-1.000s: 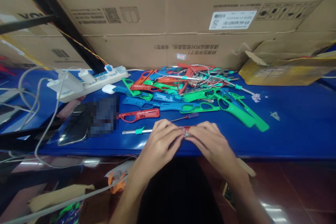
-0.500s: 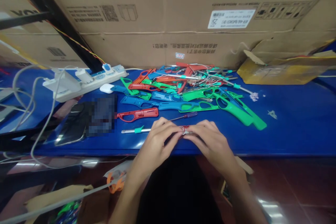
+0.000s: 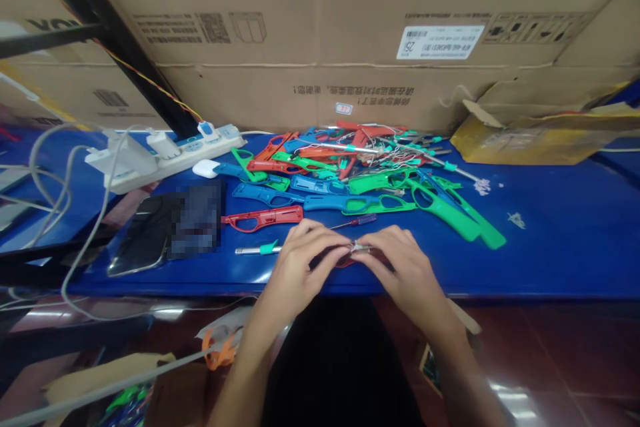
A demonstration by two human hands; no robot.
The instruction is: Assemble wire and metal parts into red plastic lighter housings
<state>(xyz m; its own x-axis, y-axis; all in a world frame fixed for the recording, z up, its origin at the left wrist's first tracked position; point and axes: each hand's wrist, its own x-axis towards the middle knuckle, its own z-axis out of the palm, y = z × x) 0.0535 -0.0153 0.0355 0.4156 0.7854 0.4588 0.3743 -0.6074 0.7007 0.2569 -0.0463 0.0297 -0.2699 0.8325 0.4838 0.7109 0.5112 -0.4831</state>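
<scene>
Both of my hands meet at the front edge of a blue table [image 3: 550,253]. My left hand [image 3: 300,263] and my right hand [image 3: 400,267] are closed in a pinch on a small red plastic piece with a metal wire part [image 3: 356,250] between their fingertips. Most of that piece is hidden by my fingers. A thin metal tube with a teal collar [image 3: 257,249] lies just left of my left hand. A small screwdriver with a blue and red handle [image 3: 357,221] lies just beyond my fingers.
A heap of red, blue and green plastic handle shells [image 3: 360,173] covers the table's middle. A red shell [image 3: 263,218] lies apart. A white power strip [image 3: 170,150], cables and a dark phone [image 3: 145,233] sit left. Cardboard boxes [image 3: 320,33] wall the back.
My hands stay pinched together on the small piece, with only slight shifts of the fingers and of the camera's view.
</scene>
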